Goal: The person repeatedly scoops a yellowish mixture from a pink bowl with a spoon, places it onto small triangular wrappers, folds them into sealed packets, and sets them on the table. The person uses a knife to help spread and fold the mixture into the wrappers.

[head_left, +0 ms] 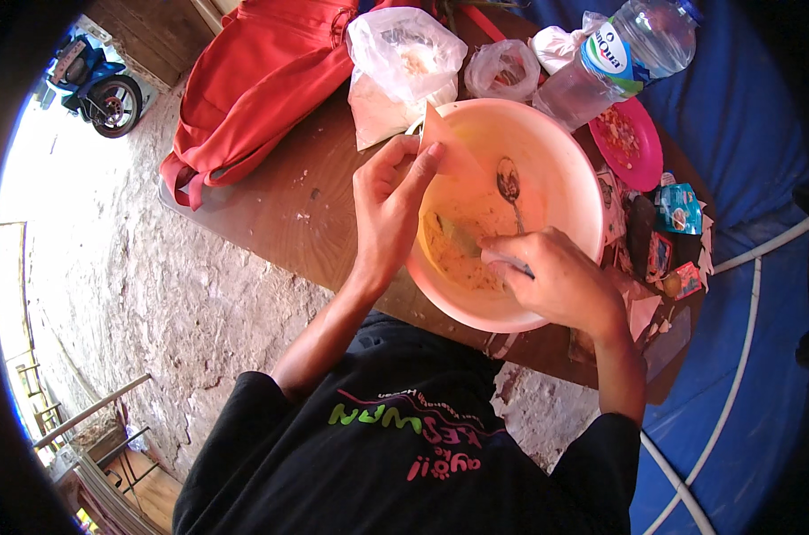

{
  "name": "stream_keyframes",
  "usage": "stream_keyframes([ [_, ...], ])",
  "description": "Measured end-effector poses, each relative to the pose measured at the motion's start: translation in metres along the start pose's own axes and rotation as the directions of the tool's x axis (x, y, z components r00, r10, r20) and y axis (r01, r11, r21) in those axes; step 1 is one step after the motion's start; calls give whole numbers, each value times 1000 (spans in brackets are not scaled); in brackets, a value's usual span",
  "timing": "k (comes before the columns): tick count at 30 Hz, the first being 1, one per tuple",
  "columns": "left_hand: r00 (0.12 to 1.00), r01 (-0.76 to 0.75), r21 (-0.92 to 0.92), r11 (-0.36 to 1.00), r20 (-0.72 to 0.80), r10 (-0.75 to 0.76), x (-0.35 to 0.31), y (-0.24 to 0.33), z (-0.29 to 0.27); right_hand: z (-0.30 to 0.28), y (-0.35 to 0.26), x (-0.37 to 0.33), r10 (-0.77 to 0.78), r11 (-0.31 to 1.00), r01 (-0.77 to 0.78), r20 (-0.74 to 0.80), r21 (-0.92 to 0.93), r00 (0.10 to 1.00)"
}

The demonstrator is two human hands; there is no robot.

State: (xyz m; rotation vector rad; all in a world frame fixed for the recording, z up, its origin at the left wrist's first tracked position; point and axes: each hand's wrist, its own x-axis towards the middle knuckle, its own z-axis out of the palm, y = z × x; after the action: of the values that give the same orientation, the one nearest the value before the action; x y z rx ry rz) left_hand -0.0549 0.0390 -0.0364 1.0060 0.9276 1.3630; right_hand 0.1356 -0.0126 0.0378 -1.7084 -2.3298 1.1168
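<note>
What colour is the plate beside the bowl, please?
The plate is bright pink, seen best in the head view.

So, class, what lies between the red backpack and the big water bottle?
Plastic bags, translucent and white, lie there, just beyond the mixing bowl; the head view shows them.

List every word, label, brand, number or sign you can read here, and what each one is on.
I won't copy the wording, but here is where print shows:
Clear plastic bottle: large white lettering on a blue label.
Black shirt: green, pink and white lettering across the front.
Teal packet: print too small to read.
Small red packet: print too small to read.
Bowl: no lettering visible.
</note>
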Motion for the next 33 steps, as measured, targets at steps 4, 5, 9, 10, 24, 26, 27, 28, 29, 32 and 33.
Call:
stream_keyframes([
  [4, 999, -37, 74, 997, -10, 37, -1, 1, 0, 5, 3, -10, -118, 989, 121, -43, 86, 992],
  [5, 1000, -15, 97, 995, -16, 17, -1, 0, 0, 5, 6, -11, -97, 985, 98, -17, 141, 995],
  [9, 999, -31, 74, 997, -37, 34, -3, -2, -1, 0, 20, -15, -86, 918, 59, 52, 392, 995],
  [10, 998, -47, 53, 998, -45, 49, -3, -2, 0, -3, 23, -17, -52, 903, 10, 87, 429, 995],
  [24, 946, 239, -127, 963, 253, -202, -9, 41, 28, -2, 39, -112, 181, 527, 83, -207, 846, 961],
  [26, 898, 289, -86, 953, 369, -239, -9, 40, 38, -3, 42, -117, 169, 543, 111, -238, 833, 957],
  [27, 868, 336, -63, 940, 407, -283, -8, 39, 42, -2, 42, -117, 167, 556, 131, -265, 821, 950],
  [28, 846, 363, -67, 929, 442, -299, -8, 38, 45, -2, 42, -116, 174, 567, 139, -283, 812, 943],
  [29, 823, 390, -70, 918, 473, -314, -8, 37, 48, -4, 41, -118, 211, 623, 89, -276, 777, 938],
  [32, 787, 427, -44, 903, 510, -347, -11, 37, 51, 0, 34, -112, 236, 785, 98, -441, 612, 866],
  [33, 789, 434, -54, 899, 506, -350, -13, 36, 51, 2, 32, -111, 238, 823, 89, -483, 562, 843],
])
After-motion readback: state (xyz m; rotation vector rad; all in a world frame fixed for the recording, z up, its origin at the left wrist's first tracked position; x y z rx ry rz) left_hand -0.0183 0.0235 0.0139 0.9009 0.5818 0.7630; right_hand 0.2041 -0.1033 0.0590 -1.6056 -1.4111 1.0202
